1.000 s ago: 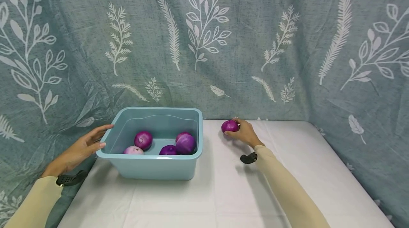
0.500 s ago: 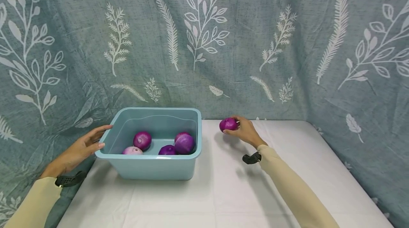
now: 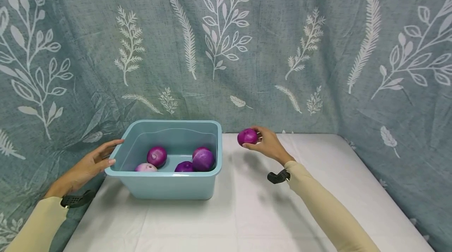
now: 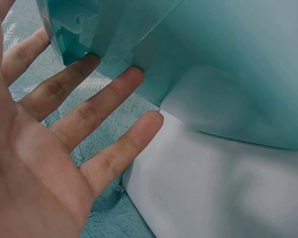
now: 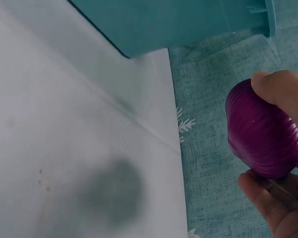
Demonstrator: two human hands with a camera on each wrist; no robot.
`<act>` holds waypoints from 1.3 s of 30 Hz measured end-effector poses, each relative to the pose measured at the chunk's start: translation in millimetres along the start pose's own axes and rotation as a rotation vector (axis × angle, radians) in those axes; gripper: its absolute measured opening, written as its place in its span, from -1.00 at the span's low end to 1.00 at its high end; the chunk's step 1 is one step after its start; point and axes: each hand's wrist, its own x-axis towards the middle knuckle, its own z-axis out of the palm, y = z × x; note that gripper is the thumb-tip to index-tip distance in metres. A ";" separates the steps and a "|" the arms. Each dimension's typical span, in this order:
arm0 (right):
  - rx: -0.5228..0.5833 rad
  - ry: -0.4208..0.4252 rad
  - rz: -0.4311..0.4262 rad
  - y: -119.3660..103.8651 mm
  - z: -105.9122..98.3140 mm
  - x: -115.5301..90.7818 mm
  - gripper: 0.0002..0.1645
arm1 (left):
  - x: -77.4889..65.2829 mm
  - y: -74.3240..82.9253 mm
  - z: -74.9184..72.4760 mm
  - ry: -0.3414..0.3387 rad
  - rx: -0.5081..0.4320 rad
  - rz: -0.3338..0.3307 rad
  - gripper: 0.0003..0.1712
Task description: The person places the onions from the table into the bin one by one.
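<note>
My right hand (image 3: 267,145) grips a red onion (image 3: 247,137) between thumb and fingers, above the table and to the right of a light blue plastic tub (image 3: 166,185). In the right wrist view the onion (image 5: 263,131) shows its deep purple, ridged skin. My left hand (image 3: 88,164) touches the tub's left rim, its fingers straight and spread. The left wrist view shows those fingers (image 4: 104,106) along the tub's outer wall (image 4: 228,59). Several onions lie inside: a paler pinkish one (image 3: 146,167) and a purple one (image 3: 157,156) at left, others (image 3: 203,160) at right.
A white cloth covers the table (image 3: 226,220). Behind it and at both sides hangs a grey-green curtain (image 3: 247,67) with white leaf prints, close to the tub's back. Dark straps (image 3: 278,176) sit on both wrists.
My right hand has lifted the red onion off the table and brought it left, nearer the tub. The left hand stays at the tub's rim.
</note>
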 end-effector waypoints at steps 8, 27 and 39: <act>0.016 -0.008 -0.020 -21.1 -3.5 -0.7 -0.05 | 1.1 -1.3 -0.5 0.004 0.000 0.000 -0.23; 0.050 0.013 -0.130 -68.0 -9.4 1.8 -0.11 | 1.3 -3.9 -2.1 0.002 0.025 0.001 -0.23; 0.095 -0.003 -0.175 -102.7 -5.7 -1.0 -0.11 | 0.4 -2.4 -1.5 0.002 0.008 -0.004 -0.24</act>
